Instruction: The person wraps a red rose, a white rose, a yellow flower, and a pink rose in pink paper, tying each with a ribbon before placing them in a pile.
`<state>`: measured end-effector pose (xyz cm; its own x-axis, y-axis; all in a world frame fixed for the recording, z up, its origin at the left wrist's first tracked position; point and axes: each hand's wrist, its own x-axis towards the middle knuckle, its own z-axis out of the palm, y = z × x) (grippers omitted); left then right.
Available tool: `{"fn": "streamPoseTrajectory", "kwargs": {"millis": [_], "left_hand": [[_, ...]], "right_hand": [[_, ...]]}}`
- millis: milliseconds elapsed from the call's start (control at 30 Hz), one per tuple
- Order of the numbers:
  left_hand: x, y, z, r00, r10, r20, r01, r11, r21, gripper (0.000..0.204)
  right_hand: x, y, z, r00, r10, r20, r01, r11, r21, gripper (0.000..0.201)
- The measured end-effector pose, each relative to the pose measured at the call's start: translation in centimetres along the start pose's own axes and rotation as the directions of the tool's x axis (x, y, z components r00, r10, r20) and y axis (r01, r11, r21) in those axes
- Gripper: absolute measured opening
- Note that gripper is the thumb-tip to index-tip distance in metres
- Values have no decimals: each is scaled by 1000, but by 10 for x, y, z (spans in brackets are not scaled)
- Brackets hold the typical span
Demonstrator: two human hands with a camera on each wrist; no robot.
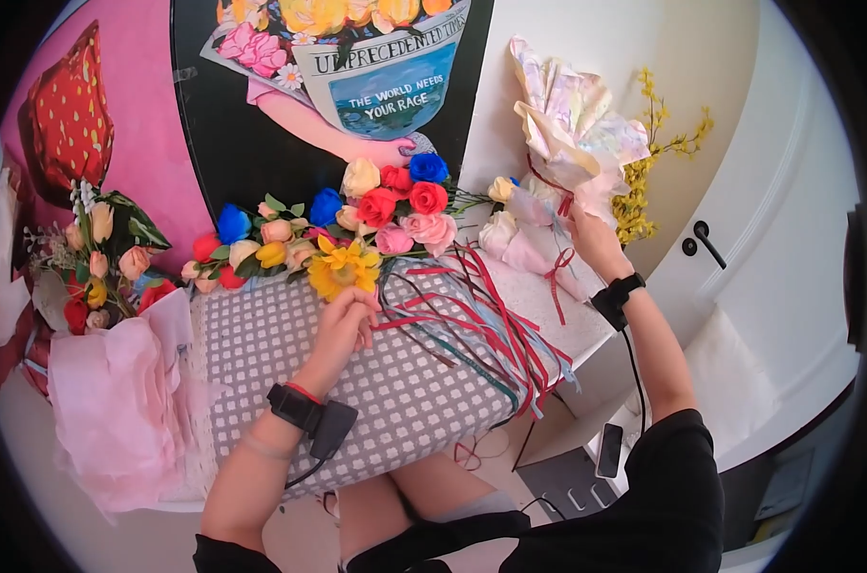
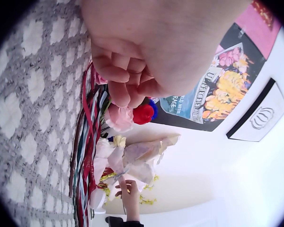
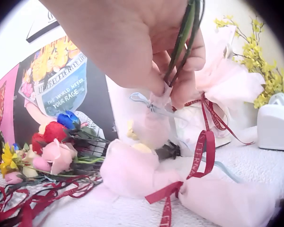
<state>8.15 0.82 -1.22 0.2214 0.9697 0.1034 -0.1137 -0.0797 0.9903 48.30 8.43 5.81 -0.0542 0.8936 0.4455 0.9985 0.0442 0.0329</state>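
At the right of the head view, my right hand pinches a small bouquet in sheer pale wrap. Up close in the right wrist view, the fingers of this hand grip green stems above the wrap, whose flower end points down. Below it lies a pink-wrapped bouquet tied with red ribbon. My left hand holds nothing, its fingers loosely curled beside the yellow sunflower; the left wrist view shows this hand above the patterned cloth.
Loose ribbons trail over the checked cloth. Artificial roses line the back. Pink wrapping lies at the left. A large paper-wrapped bouquet and yellow blossom sprigs stand at the back right, near a door.
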Motion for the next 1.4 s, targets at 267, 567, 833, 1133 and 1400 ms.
{"fn": "streamPoseTrajectory", "kwargs": {"millis": [267,567,833,1133,1400], "left_hand": [[2,-9,-1,999,6,44,-6,1000,1,13],[2,-7,5,984,-33,178,18,996,85,17],[9,-14,-41,1000,23,-9,-23,1000,-14,33],[-9,8,-44,995,24,-97,-38,988,-148,54],[-17,2,-46,985,114,-129,-109,993,46,34]], "right_hand": [[1,-5,-34,955,-242,-171,258,963,78,18],[-31,-132,-43,838,-491,238,-339,-128,932,17],[-42,-266,6,660,-731,175,-602,-375,705,17],[-53,-275,49,591,-789,166,-617,-311,723,21],[-52,-272,57,614,-768,181,-547,-248,800,24]]}}
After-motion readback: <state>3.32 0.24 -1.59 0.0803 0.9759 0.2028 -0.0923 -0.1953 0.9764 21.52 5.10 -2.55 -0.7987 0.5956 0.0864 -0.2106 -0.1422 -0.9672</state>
